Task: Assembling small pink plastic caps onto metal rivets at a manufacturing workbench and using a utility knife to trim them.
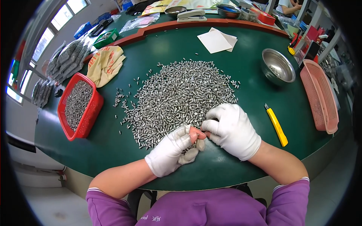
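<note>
A wide heap of small silvery metal pins [181, 90] lies on the green table in front of me. At its near edge my left hand [169, 150], in a white glove with bare fingertips, is curled around several of these pins, partly visible between the fingers. My right hand [233, 132], also in a white glove, is closed with its fingertips against those of my left hand. Whatever it pinches there is hidden or too small to make out.
At left stand a red basket [98, 107] of metal pins, a yellowish cloth bag [105, 66] and grey filled bags [69, 56]. At right are a yellow utility knife [277, 126], a steel bowl [281, 62] and a pink basket [316, 98]. White paper sheets [215, 40] lie beyond the heap.
</note>
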`<action>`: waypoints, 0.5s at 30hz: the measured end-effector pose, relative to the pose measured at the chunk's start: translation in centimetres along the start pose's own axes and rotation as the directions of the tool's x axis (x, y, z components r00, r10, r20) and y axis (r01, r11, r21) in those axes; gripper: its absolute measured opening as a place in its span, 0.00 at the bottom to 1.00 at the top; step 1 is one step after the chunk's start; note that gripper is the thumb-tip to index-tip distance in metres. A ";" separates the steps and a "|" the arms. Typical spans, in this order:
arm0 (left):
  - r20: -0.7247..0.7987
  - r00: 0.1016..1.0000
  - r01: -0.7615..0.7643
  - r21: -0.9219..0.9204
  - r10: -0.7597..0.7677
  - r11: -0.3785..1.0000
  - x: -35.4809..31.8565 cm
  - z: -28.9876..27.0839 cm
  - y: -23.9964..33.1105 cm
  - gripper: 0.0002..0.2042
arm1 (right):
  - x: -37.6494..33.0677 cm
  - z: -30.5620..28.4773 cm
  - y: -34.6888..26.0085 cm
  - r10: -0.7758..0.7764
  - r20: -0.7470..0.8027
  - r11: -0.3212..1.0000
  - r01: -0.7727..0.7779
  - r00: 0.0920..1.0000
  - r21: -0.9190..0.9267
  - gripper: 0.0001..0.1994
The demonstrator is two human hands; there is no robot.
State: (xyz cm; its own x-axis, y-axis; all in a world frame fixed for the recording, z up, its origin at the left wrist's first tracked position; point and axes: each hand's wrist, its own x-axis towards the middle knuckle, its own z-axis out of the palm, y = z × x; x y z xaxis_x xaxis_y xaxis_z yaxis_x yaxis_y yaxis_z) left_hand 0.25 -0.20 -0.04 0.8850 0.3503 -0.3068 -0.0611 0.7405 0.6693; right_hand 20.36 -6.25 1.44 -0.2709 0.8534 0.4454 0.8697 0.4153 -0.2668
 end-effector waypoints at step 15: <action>-0.043 0.999 0.019 0.021 -0.018 1.000 0.0 0.2 0.2 0.12 | -0.1 -0.4 0.0 0.016 0.025 0.996 -0.014 1.000 -0.087 0.05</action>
State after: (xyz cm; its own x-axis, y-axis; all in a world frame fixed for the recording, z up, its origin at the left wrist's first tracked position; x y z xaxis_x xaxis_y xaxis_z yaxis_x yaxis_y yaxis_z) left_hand 0.33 -0.14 0.19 0.8651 0.3612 -0.3480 -0.0342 0.7347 0.6775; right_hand 20.63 -6.48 1.75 -0.2670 0.8678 0.4191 0.9061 0.3741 -0.1975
